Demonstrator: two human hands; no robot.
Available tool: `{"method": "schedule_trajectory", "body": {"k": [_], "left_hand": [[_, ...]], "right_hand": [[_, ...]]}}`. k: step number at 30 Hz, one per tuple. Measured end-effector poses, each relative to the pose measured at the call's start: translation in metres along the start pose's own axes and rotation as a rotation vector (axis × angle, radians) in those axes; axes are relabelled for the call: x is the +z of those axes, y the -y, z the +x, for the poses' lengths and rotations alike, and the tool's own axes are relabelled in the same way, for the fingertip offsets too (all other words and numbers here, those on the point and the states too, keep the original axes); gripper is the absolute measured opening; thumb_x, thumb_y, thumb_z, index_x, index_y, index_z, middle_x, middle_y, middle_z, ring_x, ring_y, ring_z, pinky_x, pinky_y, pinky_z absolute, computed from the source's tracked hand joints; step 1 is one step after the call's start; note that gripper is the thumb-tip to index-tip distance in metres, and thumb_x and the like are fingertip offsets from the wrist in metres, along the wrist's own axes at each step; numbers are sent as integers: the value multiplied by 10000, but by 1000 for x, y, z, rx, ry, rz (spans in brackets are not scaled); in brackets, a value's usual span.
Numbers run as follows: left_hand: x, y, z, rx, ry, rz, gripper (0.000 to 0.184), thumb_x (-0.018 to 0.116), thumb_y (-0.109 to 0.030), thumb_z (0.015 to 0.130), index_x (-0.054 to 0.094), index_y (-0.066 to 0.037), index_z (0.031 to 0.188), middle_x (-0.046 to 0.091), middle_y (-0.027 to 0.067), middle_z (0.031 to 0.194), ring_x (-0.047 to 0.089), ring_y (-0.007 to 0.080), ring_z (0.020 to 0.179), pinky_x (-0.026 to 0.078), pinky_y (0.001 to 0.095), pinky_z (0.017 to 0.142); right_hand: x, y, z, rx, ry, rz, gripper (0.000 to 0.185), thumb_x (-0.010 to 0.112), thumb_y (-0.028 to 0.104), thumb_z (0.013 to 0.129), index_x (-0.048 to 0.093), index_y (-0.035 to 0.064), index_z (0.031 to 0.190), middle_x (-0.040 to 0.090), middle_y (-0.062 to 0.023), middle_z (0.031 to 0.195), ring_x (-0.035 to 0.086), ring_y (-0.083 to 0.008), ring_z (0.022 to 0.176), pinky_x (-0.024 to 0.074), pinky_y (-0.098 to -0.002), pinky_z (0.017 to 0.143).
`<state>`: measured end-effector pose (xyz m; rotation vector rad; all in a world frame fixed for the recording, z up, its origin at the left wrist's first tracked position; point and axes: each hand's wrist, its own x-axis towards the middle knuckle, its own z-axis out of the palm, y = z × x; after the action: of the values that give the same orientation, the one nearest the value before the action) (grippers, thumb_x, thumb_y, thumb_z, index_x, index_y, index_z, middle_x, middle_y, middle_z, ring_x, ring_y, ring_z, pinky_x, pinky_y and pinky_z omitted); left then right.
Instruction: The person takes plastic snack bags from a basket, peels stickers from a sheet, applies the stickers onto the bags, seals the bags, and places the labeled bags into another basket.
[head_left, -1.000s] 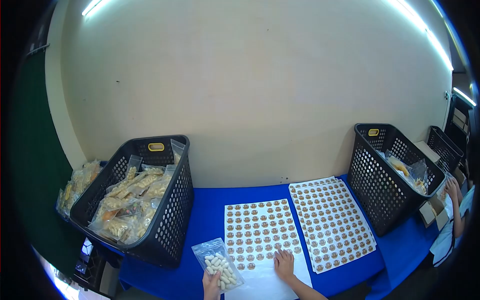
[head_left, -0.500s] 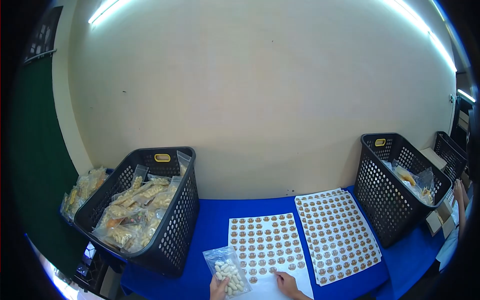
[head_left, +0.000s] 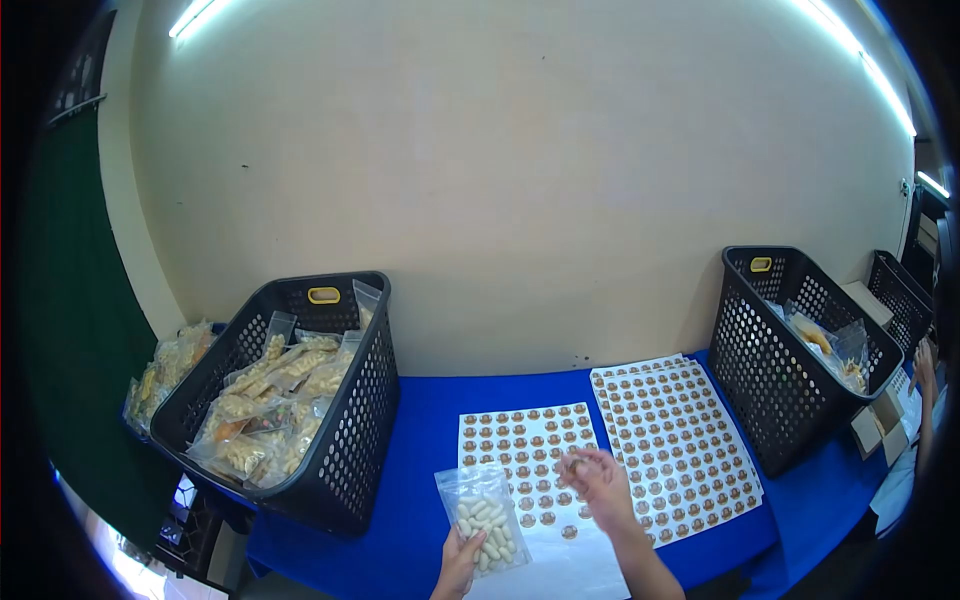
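My left hand (head_left: 458,563) grips the lower left edge of a clear zip bag (head_left: 485,522) with white oblong pieces in it. The bag is tilted over the left part of a white sheet (head_left: 550,579) with rows of round brown stickers. My right hand (head_left: 598,487) is raised above the sheet's right side, its thumb and forefinger pinched on a round brown sticker (head_left: 573,465). The lower part of the sheet is bare, with a lone sticker (head_left: 569,532) near the gaps in the bottom row.
A black basket (head_left: 345,440) full of filled bags stands at left, more bags (head_left: 172,370) behind it. A stack of sticker sheets (head_left: 680,450) lies at right beside another black basket (head_left: 760,390). Another person's hand (head_left: 925,365) shows at far right.
My right hand has lifted off the sheet with a sticker, leaving a gap in the bottom row. My left hand has brought the bag to the right, over the sheet.
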<state>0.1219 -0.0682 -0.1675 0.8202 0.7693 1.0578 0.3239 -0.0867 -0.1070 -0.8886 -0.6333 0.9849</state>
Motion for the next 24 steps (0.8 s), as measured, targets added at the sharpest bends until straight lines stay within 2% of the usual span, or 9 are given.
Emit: {"method": "schedule_trajectory", "body": {"k": [1,3,9,13,15,17,18,21,24], "left_hand": [[1,-1,2,-4,0,0,463,502,-181,768,297,-7,1144,511,56,769,482,137,560,382,193,463],[3,-3,11,8,124,-33,383,474,-40,745,308,26,1084,453,116,1002,458,164,921,371,262,781],[21,-22,18,95,145,12,359,465,-67,750,326,26,1068,451,106,998,460,152,902,366,250,771],[36,-33,18,121,160,-26,363,435,-132,779,315,19,1087,433,106,1015,442,152,923,349,253,794],[39,-34,17,148,167,-9,377,409,-177,798,299,13,1104,419,104,1027,430,149,934,348,250,793],[41,-35,15,156,198,-30,365,332,-148,815,258,1,1140,397,117,1075,424,192,977,335,289,833],[43,-36,14,151,196,-29,365,332,-148,815,258,1,1140,397,117,1075,424,192,977,335,289,833],[44,-36,10,120,209,-40,373,353,-186,814,271,-5,1130,409,114,1054,436,187,953,347,286,816],[43,-35,11,127,237,29,397,404,-204,800,281,-3,1119,419,111,1033,444,178,929,359,282,796]], "right_hand": [[5,11,5,-69,68,35,267,437,57,778,367,-71,1001,489,-201,973,506,-226,902,444,-305,765],[22,39,6,-65,126,16,220,385,45,800,387,-65,990,492,-188,975,501,-219,912,443,-294,767],[49,51,1,47,296,77,195,346,48,817,445,-44,957,496,-152,979,508,-198,895,435,-285,782],[55,38,-6,79,355,4,190,374,60,812,472,-43,938,487,-139,987,484,-174,924,430,-297,796],[57,34,-11,110,325,-35,184,409,48,795,495,-48,927,490,-124,974,492,-144,885,429,-258,773],[54,26,-14,-51,390,-270,176,445,30,774,522,-42,914,498,-114,951,501,-123,806,422,-215,714],[56,22,-15,-152,369,-326,179,505,44,740,548,-18,902,540,-93,861,493,-91,718,400,-193,644],[54,19,-14,-166,328,-566,183,555,79,710,561,-2,874,566,-62,739,490,-73,663,390,-192,621],[59,18,-17,-179,287,-498,151,603,103,671,564,5,779,574,-46,688,495,-68,622,392,-196,603]]}}
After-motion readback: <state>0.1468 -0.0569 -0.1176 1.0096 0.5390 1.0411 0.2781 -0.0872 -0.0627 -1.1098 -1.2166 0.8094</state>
